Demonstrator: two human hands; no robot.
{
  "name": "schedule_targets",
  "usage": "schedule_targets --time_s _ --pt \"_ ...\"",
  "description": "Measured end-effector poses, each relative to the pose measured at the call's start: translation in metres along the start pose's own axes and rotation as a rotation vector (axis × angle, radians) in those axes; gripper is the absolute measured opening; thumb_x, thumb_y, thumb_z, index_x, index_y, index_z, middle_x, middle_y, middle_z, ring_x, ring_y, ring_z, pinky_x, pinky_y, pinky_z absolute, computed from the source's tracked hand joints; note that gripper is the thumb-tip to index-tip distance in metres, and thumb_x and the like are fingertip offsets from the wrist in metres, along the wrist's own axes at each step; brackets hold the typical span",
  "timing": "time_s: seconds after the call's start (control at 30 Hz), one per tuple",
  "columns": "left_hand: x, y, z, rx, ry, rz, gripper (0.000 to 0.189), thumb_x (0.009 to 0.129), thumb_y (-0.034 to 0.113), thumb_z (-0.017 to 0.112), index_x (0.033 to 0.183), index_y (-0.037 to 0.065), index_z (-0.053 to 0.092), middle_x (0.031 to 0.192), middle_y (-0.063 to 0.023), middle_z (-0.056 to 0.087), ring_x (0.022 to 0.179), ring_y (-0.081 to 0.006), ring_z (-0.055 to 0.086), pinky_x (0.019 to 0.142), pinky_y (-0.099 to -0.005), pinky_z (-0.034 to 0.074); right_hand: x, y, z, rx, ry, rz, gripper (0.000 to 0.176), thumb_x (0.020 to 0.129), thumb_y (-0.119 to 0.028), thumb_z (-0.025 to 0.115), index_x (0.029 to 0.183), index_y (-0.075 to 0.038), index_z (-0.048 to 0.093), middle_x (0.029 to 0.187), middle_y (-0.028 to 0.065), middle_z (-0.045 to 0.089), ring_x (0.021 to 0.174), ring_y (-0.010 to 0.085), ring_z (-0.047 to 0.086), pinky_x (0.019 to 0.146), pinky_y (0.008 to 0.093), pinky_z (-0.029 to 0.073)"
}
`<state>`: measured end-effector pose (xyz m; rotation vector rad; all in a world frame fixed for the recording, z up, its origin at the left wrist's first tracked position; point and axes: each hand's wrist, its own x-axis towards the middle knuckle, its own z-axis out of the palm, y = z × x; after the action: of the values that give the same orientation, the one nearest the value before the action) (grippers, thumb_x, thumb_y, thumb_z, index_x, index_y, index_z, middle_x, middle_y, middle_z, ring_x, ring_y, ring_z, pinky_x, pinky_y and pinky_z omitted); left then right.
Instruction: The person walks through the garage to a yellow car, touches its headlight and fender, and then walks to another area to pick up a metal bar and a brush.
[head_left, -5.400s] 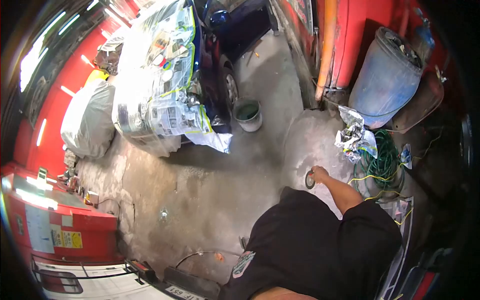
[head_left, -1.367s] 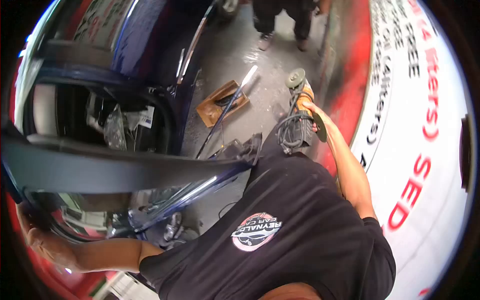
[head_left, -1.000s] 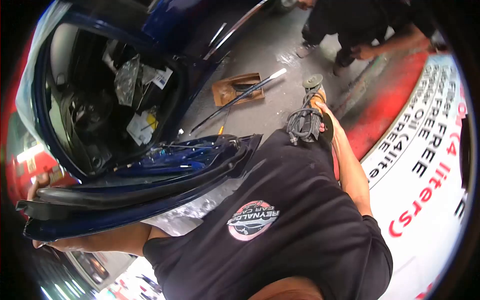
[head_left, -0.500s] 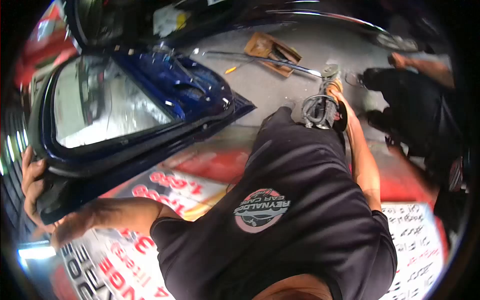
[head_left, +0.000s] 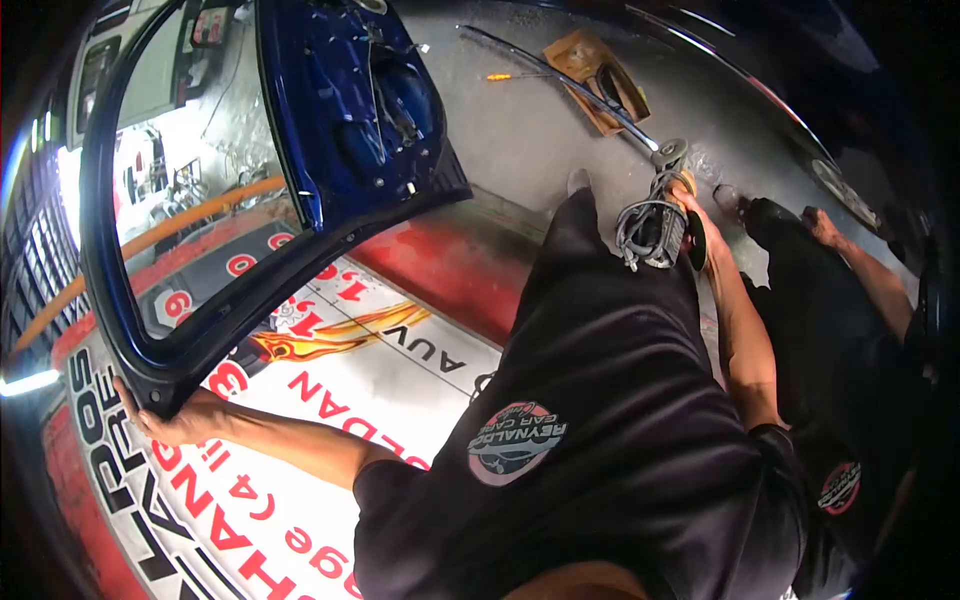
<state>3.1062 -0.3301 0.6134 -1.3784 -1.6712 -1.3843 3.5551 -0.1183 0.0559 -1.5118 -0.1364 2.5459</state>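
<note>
My left hand (head_left: 168, 422) is closed around the lower corner of the window frame of a dark blue car door (head_left: 345, 110). The door is off any car, tilted, and its inner panel with openings and thin rods faces me. Through the window opening I see the floor area behind. Lower than my waist, my right hand (head_left: 697, 215) grips a power tool that looks like an angle grinder (head_left: 672, 153), with a round disc at its head. Its grey cord (head_left: 645, 225) hangs bundled in loops beside that hand. The fingers there are partly hidden.
A co-worker in black (head_left: 815, 300) stands close on my right. On the floor are a brown box (head_left: 590, 110) with items inside, a long dark strip (head_left: 545, 70) and an orange-handled tool (head_left: 497, 77). A printed sign (head_left: 330, 440) stands behind me; a dark car (head_left: 740, 60) is ahead.
The blue door has turned steeper in view, and my left hand has shifted right with its corner. The co-worker has come closer. My right hand still holds the tool, about the same place.
</note>
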Motion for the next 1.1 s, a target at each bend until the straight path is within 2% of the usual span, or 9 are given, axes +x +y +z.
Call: schedule_targets --time_s 0.03,0.1,0.2,0.33,0.4,0.67,0.8,0.9,1.1 --pt "0.0 -0.005 0.002 -0.035 0.061 -0.008 0.059 0.089 0.03 0.056 0.125 -0.017 0.055 0.13 -0.0298 0.057 0.114 -0.0394 0.061 0.1 -0.0503 0.051 0.007 -0.001 0.007 -0.003 -0.003 0.02 0.045 0.085 -0.046 0.072 0.108 -0.008 0.065 0.088 0.0044 0.071 0.07 0.0147 0.069 0.07 0.0288 0.059" --pt "0.01 -0.027 -0.03 -0.016 0.152 0.107 0.054 0.085 0.027 0.057 0.115 -0.018 0.06 0.117 -0.03 0.063 0.105 -0.04 0.065 0.095 -0.0489 0.053 0.011 0.01 0.02 -0.078 0.06 -0.01 0.047 0.089 -0.059 0.06 0.062 -0.021 0.054 0.048 -0.0072 0.045 0.035 0.0067 0.039 0.036 0.0221 0.026" --pt "0.01 -0.057 -0.049 0.003 0.301 0.131 0.045 0.083 0.023 0.058 0.102 -0.016 0.065 0.098 -0.0257 0.068 0.088 -0.0351 0.068 0.086 -0.0432 0.056 0.056 0.022 0.001 -0.105 -0.089 0.106 0.047 0.082 -0.058 0.07 0.095 -0.012 0.067 0.073 -0.002 0.065 0.058 0.0078 0.06 0.053 0.0218 0.049" --pt "0.0 -0.032 -0.018 0.487 0.539 0.242 0.029 0.085 0.018 0.063 0.101 -0.006 0.065 0.097 -0.015 0.065 0.086 -0.0234 0.062 0.078 -0.0337 0.052 0.105 0.045 -0.009 -0.08 -0.335 0.188 0.047 0.079 -0.062 0.069 0.085 -0.015 0.067 0.063 -0.005 0.058 0.049 0.0058 0.052 0.045 0.0205 0.039" --pt "0.0 -0.035 -0.035 0.679 0.559 0.272 0.036 0.079 0.016 0.067 0.108 -0.005 0.061 0.103 -0.0144 0.062 0.093 -0.0236 0.06 0.08 -0.0361 0.052 0.116 0.061 0.003 -0.115 -0.126 0.192 0.045 0.08 -0.063 0.067 0.079 -0.018 0.064 0.058 -0.0061 0.053 0.044 0.0042 0.045 0.042 0.0204 0.032" --pt "-0.076 -0.01 0.083 0.928 -0.118 0.723 0.057 0.087 0.022 0.077 0.128 -0.003 0.047 0.124 -0.016 0.049 0.118 -0.0312 0.049 0.108 -0.0462 0.037 0.097 0.073 0.0 -0.271 -0.072 0.198 0.049 0.082 -0.06 0.066 0.103 -0.016 0.063 0.068 -0.0064 0.054 0.051 0.005 0.046 0.047 0.0205 0.033" --pt "-0.14 -0.073 0.136 0.935 -0.386 0.259 0.033 0.085 0.009 0.065 0.117 0.0 0.066 0.14 -0.0233 0.051 0.136 -0.0401 0.042 0.115 -0.0537 0.027 0.068 0.059 0.011 0.078 -0.143 0.255 0.044 0.088 -0.039 0.072 0.116 -0.006 0.065 0.096 0.0067 0.072 0.081 0.0198 0.069 0.076 0.0327 0.057" --pt "-0.176 -0.154 0.154 0.556 -0.369 -0.229 0.033 0.081 -0.001 0.063 0.113 0.001 0.067 0.111 -0.0166 0.067 0.107 -0.0328 0.063 0.098 -0.0401 0.047 0.071 0.059 -0.011 0.086 -0.126 0.172 0.043 0.09 -0.041 0.07 0.113 -0.006 0.066 0.094 0.0061 0.071 0.078 0.0191 0.068 0.073 0.0314 0.056" --pt "-0.337 -0.312 0.176 0.359 -0.769 -0.754 0.05 0.084 0.019 0.069 0.127 -0.003 0.058 0.12 -0.0266 0.062 0.116 -0.0403 0.059 0.102 -0.043 0.045 0.069 0.049 -0.021 0.028 -0.083 0.135 0.032 0.094 -0.043 0.064 0.106 -0.013 0.066 0.082 -0.0028 0.068 0.065 0.0114 0.065 0.056 0.0228 0.052"
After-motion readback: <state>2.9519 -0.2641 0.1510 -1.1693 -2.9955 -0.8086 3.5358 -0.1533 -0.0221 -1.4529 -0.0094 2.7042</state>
